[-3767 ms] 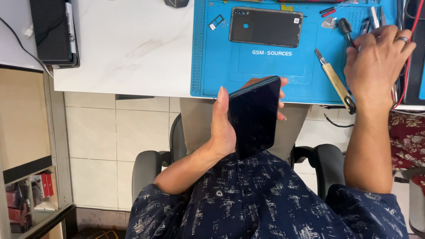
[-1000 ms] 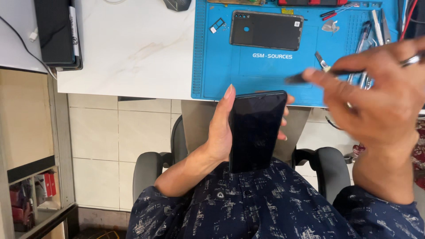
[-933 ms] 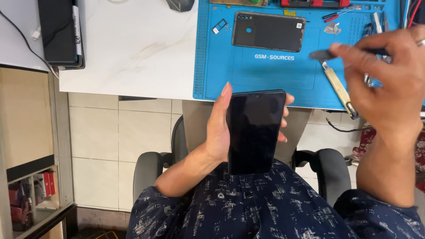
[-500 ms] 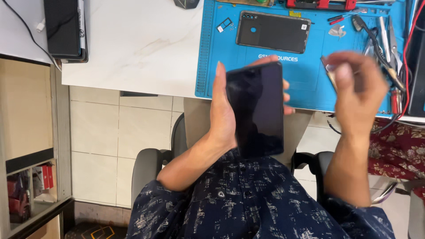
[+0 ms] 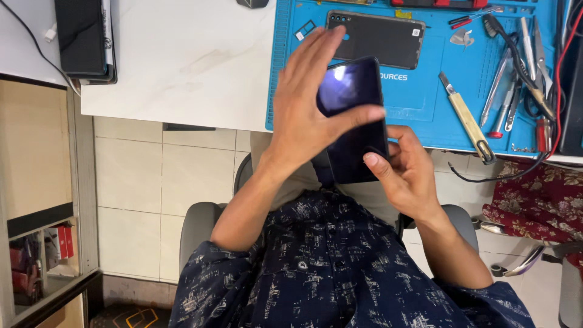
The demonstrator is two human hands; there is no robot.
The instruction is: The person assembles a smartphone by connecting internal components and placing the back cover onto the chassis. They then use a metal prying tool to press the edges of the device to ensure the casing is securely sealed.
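A black phone (image 5: 355, 130) with a dark screen is held upright over my lap, at the front edge of the blue work mat (image 5: 419, 97). My left hand (image 5: 303, 115) grips its left side, with the thumb laid across the screen and the fingers spread upward. From below, my right hand (image 5: 407, 173) holds the lower right corner, thumb on the glass. Behind the held phone, another dark phone (image 5: 379, 37) lies flat on the mat.
A yellow-handled knife (image 5: 466, 120), tweezers and screwdrivers (image 5: 507, 91) lie on the mat's right part, with red and black cables beside them. A black device (image 5: 85, 36) sits at the white table's (image 5: 182, 61) left end. Chair arms flank my lap.
My right hand has come down from the tool side of the mat and taken the phone's lower corner. My left hand has raised the phone toward the mat and spread its fingers.
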